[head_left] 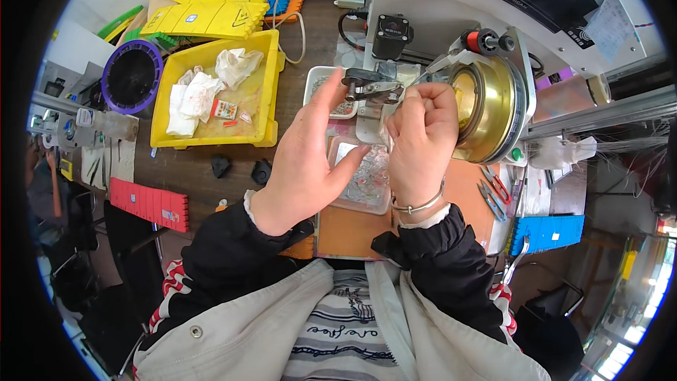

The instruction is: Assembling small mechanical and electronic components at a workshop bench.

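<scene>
A small black-and-silver metal clamp (374,89) sits toward the back edge of the brown wooden table (321,35), fixed at the front of a grey machine; its long axis runs mostly left to right, the rounded black end toward the table's left edge and the narrow silver end pointing right and slightly toward the front edge. The bare left hand (300,159) is raised beside the black end, fingers extended toward the back edge, thumb well apart from them. The bare right hand (424,130) is curled near the silver end, fingers together; whether it pinches anything cannot be told. A shiny brass-coloured round bowl (493,116) stands just right of that hand, its axis tilted. Between the wrists, near the front edge, lies a clear plastic rectangular box (363,206), and a yellow plastic rectangular tray (211,142) sits toward the left edge.
</scene>
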A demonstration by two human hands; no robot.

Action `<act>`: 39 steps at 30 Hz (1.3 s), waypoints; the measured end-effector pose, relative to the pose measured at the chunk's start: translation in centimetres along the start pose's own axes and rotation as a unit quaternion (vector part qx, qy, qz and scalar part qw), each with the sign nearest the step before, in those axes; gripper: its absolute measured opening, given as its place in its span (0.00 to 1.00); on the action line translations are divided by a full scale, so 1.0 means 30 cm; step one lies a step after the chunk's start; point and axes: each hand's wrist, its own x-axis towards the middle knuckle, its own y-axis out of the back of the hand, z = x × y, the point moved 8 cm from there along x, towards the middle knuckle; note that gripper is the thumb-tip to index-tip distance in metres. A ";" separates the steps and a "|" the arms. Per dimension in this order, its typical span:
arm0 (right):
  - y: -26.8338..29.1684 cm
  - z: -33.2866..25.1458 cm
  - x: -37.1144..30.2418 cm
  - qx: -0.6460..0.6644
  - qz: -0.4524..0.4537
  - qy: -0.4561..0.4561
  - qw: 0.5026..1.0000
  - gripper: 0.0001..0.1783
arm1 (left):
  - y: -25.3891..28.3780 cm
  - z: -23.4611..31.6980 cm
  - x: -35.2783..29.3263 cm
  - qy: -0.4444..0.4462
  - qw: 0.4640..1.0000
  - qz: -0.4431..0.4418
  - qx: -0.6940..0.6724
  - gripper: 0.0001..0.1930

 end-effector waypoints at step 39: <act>-0.007 0.002 -0.010 0.012 -0.028 -0.058 0.998 0.06 | -0.065 0.297 0.467 -0.198 0.961 0.084 0.174 0.03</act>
